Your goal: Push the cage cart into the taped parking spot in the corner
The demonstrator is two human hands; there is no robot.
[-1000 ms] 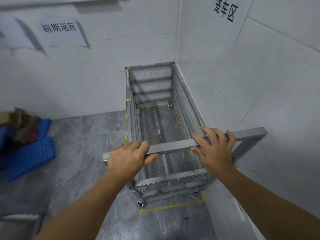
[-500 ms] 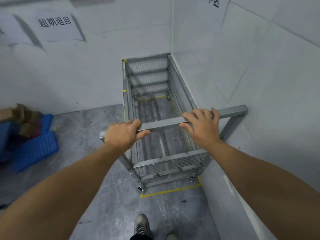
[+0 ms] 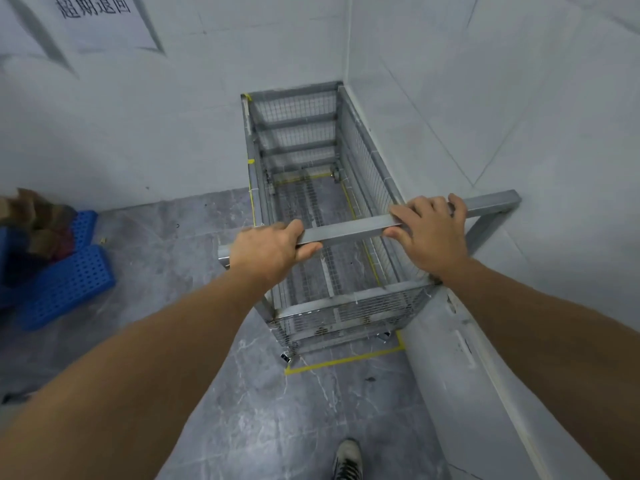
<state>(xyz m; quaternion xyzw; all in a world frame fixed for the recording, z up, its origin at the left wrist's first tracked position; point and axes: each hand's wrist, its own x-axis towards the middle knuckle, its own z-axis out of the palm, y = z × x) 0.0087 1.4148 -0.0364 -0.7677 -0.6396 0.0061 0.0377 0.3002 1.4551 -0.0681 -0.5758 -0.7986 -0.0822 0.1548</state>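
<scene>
Both hands' fingers wrap cage cart (image 3: 311, 202) handle (image 3: 353, 232); fingertips hidden; front wheels obscured by mesh.

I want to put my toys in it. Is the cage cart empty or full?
Empty. Through the cage cart mesh only the grey floor and yellow tape show; nothing lies inside.

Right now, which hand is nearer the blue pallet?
Left. The left hand grips the handle bar's end on the blue pallet side; the right hand grips it toward the wall side.

grey floor (image 3: 207, 410), cage cart (image 3: 346, 306), blue crates (image 3: 69, 282)
</scene>
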